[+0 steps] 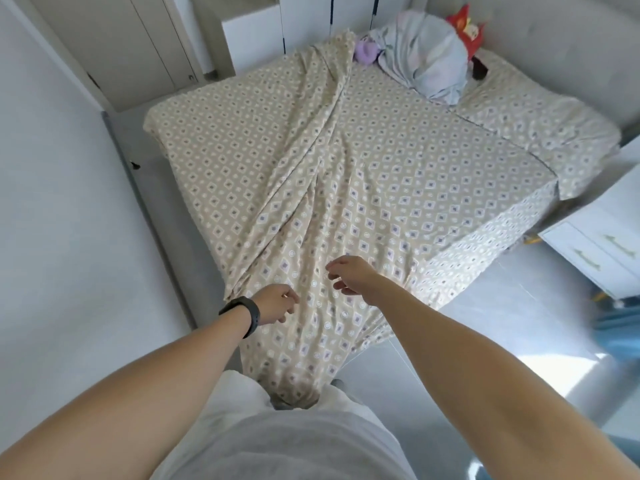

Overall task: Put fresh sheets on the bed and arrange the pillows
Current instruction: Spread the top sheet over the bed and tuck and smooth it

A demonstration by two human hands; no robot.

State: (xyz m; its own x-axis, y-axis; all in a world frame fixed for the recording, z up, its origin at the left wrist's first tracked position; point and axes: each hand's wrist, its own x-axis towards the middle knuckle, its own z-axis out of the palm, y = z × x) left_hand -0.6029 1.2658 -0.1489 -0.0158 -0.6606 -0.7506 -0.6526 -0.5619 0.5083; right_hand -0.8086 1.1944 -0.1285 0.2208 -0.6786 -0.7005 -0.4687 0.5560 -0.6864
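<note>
Patterned sheet (346, 174): matt, soft woven cloth, creased. Pale bundled bedding (426, 57): crumpled matt fabric. Floor (519, 306): smooth, glossy. Wristband (244, 315): matt black, rubber-like.

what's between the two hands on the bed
Head view: only the bunched ridge of the patterned sheet lies between the left hand and right hand; nothing else is there.

Pale walls (52, 168) enclose a glossy grey floor (502, 306) catching bright light; white wardrobe doors (138, 46) stand left, a white drawer unit (599, 251) right.
</note>
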